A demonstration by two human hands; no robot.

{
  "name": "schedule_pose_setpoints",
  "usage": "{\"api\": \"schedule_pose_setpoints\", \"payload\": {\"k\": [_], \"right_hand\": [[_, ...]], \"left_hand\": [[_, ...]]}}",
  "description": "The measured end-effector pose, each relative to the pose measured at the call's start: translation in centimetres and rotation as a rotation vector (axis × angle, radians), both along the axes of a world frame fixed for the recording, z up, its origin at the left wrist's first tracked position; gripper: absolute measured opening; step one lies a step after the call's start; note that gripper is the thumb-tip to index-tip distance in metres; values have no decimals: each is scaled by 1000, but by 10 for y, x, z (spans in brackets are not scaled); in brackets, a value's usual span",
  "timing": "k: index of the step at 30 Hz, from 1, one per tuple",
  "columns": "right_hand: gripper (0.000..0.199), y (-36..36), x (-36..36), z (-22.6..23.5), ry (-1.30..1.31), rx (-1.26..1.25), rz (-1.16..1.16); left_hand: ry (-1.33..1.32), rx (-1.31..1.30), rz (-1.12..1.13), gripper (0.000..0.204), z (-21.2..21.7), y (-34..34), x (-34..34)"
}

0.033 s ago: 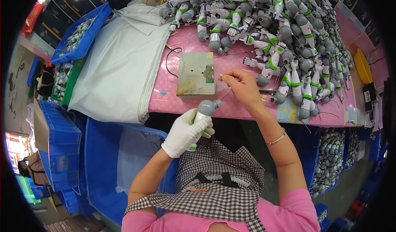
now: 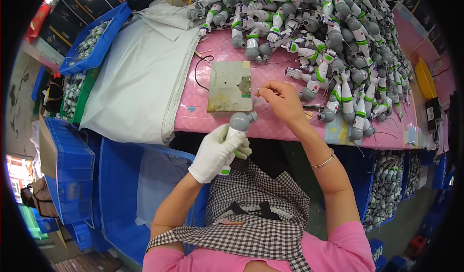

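My left hand [image 2: 212,156], in a white glove, is wrapped round a toy robot arm [image 2: 240,121] with a grey ball shoulder and a green band. The shoulder end points up, just in front of a metal box [image 2: 224,89] with a small socket panel on its right side. My bare right hand [image 2: 285,102] is closed in a pinch beside that panel. Between its thumb and forefinger is the tip of a thin wire, partly hidden by the fingers. The wire seems to run down toward the toy arm's shoulder.
A large heap of toy robot arms [image 2: 333,40] covers the table's back and right. White sheets [image 2: 140,73] lie at the left. Blue bins [image 2: 116,199] stand below the table edge, and a blue tray [image 2: 116,25] of parts sits far left. A black cable [image 2: 196,71] curls beside the box.
The toy arm and my left hand have shifted slightly up, bringing the shoulder closer to the box. My right hand has moved slightly left toward the socket panel.
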State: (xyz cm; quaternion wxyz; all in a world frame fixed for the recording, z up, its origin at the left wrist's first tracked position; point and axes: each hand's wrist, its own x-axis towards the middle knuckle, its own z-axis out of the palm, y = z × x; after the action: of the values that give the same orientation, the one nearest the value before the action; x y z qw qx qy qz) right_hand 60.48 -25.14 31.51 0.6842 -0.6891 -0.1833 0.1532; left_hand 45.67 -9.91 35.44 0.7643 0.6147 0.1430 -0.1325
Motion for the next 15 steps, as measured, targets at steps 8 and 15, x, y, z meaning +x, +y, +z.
{"api": "schedule_pose_setpoints", "payload": {"k": [8, 15], "right_hand": [[20, 10, 26, 14, 80, -265, 237], [19, 8, 36, 15, 186, -283, 376]], "left_hand": [[-121, -294, 209, 43, 2, 10, 23], [-99, -358, 209, 40, -2, 12, 29]]}}
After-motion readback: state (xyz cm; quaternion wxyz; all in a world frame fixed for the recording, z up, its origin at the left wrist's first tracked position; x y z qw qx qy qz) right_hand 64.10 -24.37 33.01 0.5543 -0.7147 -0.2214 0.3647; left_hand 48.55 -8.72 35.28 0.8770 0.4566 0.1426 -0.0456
